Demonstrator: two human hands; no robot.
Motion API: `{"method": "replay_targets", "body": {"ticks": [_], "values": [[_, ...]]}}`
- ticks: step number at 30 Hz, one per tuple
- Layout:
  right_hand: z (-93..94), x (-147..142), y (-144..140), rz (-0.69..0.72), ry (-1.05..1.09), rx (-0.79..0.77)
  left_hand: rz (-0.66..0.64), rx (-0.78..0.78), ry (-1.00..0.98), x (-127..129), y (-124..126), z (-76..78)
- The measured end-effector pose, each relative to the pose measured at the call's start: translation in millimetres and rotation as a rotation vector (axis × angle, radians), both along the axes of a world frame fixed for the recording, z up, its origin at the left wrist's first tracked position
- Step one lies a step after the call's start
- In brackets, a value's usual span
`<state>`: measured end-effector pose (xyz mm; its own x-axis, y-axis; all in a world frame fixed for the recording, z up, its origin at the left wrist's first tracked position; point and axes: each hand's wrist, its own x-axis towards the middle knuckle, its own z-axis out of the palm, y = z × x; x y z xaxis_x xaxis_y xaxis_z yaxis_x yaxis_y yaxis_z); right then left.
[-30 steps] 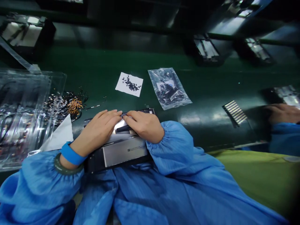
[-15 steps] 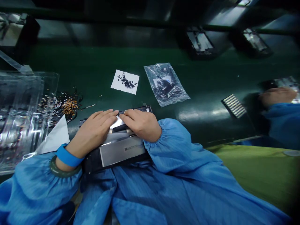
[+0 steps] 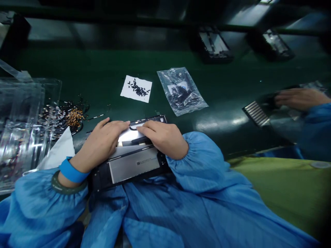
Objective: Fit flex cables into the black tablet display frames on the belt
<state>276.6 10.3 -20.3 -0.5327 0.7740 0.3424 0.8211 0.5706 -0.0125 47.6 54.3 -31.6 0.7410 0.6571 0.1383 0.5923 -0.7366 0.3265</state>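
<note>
Green bench; paper; plastic bag

Device black and silver — wristband blue, worktop dark green — panel striped pale and dark.

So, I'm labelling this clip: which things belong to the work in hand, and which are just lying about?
In the work:
black-framed device, touched by the left hand and right hand

Apparently lying about, untouched by these hands:
plastic bag
white paper
small black pieces
pile of loose parts
clear trays
</note>
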Motion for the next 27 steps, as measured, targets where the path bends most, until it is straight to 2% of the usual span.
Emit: {"method": "replay_targets", "body": {"ticks": [7, 15, 27], "values": [[-6.4, 12.3, -8.1, -0.031, -0.017, 0.151, -0.096, 0.151, 0.082, -0.8, -2.0, 0.4], [-16.5, 11.6, -4.7, -0.084, 0.001, 0.158, -0.083, 0.156, 0.087, 1.4, -3.8, 3.0], [-16.4, 12.0, -4.4, -0.07, -0.002, 0.221, -0.124, 0.231, 0.105, 2.1, -4.5, 3.0]]}}
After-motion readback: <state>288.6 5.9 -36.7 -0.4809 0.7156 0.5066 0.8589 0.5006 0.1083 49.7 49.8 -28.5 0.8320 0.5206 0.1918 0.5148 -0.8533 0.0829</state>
